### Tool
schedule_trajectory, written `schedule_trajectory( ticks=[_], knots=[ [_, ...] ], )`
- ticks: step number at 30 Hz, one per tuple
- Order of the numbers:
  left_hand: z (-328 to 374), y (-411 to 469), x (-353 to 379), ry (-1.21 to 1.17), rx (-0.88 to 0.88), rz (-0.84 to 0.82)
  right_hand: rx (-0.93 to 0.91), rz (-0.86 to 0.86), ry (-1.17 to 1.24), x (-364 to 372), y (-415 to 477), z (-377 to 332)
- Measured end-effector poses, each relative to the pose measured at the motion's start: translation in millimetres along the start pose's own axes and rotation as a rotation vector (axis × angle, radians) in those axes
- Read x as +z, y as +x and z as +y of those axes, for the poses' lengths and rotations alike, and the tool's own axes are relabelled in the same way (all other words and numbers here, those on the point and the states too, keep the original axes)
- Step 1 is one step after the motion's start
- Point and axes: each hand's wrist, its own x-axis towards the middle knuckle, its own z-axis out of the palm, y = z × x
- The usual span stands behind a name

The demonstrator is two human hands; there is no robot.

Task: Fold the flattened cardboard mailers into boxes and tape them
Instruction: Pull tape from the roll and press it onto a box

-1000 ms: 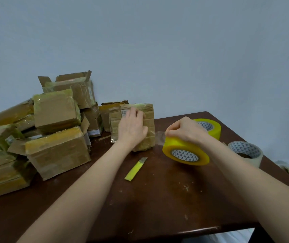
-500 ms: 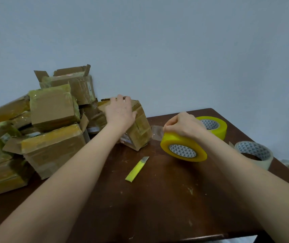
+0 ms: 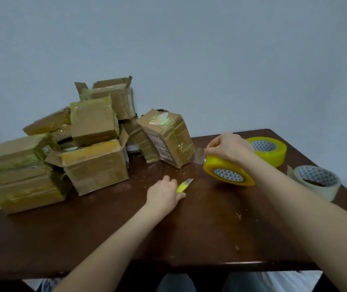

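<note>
Now the left hand (image 3: 164, 194) lies mid-desk, fingers curled onto the handle of the yellow cutter (image 3: 184, 184), blade tip pointing toward the far edge. The right hand (image 3: 229, 147) grips the yellow tape roll (image 3: 228, 174) from above, tilted, a clear strip (image 3: 199, 155) pulled leftward. The taped box (image 3: 167, 138) leans on the box pile (image 3: 92, 163) at the far left corner. A second yellow roll (image 3: 268, 151) and a pale roll (image 3: 316, 183) sit along the right edge of the desk (image 3: 189, 239).
</note>
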Motion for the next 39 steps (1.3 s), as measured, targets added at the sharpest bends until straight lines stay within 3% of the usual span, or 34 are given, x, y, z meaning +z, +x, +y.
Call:
schedule_trajectory(
  ticks=[4, 8, 11, 14, 20, 27, 39],
  knots=[
    [-3.5, -3.9, 1.4, 0.006, 0.024, 0.123, 0.016, 0.014, 0.005, 1.2, -0.7, 0.4],
    [-9.6, -2.2, -16.7, -0.287, -0.041, 0.363, 0.016, 0.020, -0.006, 4.1, -0.2, 1.0],
    [-1.5, 5.5, -37.0, -0.435, 0.045, 0.444, 0.004, 0.025, -0.021, 4.6, 0.9, 0.4],
    [10.2, 15.6, -44.7, -0.483, 0.090, 0.418, -0.005, 0.038, -0.030, 4.4, 1.3, 0.8],
    [13.7, 27.1, -41.4, -0.420, 0.019, 0.378, -0.002, 0.038, -0.023, 4.4, 3.2, 2.8],
    [5.5, 28.3, -41.2, -0.585, 0.005, 0.246, -0.006, 0.040, -0.002, 2.9, 2.2, 3.6],
    [13.4, 27.7, -49.5, -0.727, 0.073, 0.255, -0.009, 0.055, 0.002, 2.7, 1.7, 5.0]
  ],
)
